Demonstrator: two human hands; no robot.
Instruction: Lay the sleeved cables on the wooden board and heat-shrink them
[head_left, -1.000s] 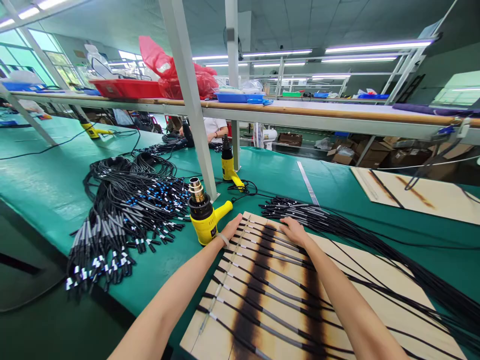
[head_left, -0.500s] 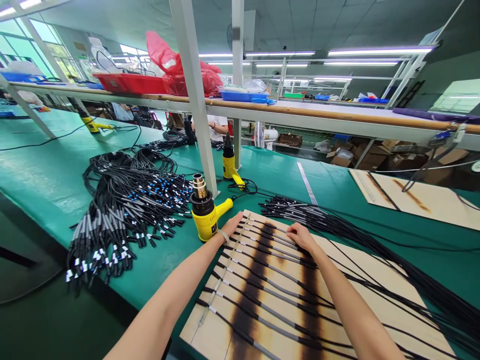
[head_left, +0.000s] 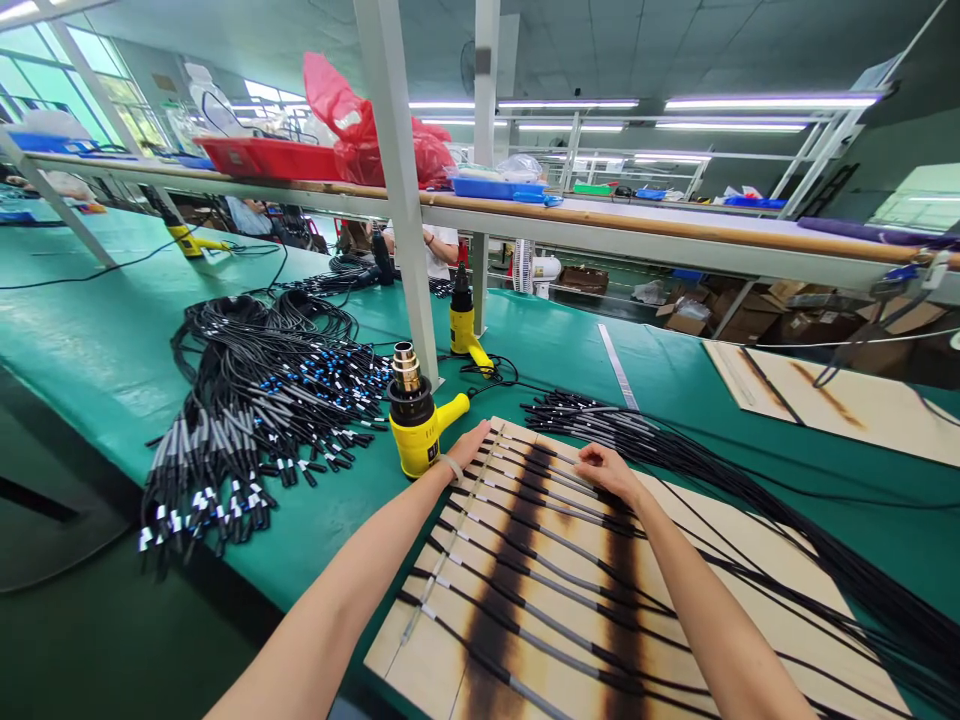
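Observation:
A scorched wooden board [head_left: 570, 590] bears a row of black cables with grey sleeves [head_left: 551, 570], laid side by side across two dark burn bands. Their ends pass over a thin clear strip [head_left: 450, 535] along the board's left edge. At the far left corner, my left hand [head_left: 471, 446] has its fingers together on the end of the farthest cable. My right hand [head_left: 611, 472] pinches that cable farther along, near the middle of the board's far edge; its fingertips partly cover the cable. Close by my left wrist, a yellow heat gun [head_left: 416, 440] stands nozzle up.
A large cable bundle [head_left: 262, 400] lies on the green table [head_left: 330, 545] at left. Another bundle [head_left: 675, 445] runs behind the board. A second heat gun [head_left: 463, 325] stands beside a shelf post [head_left: 409, 200]. Across the table, a person [head_left: 439, 250] is partly visible.
The view has shifted slightly, moving the scene a little to the right. Both hands remain at the same cable, with the right fingers slightly rearranged.

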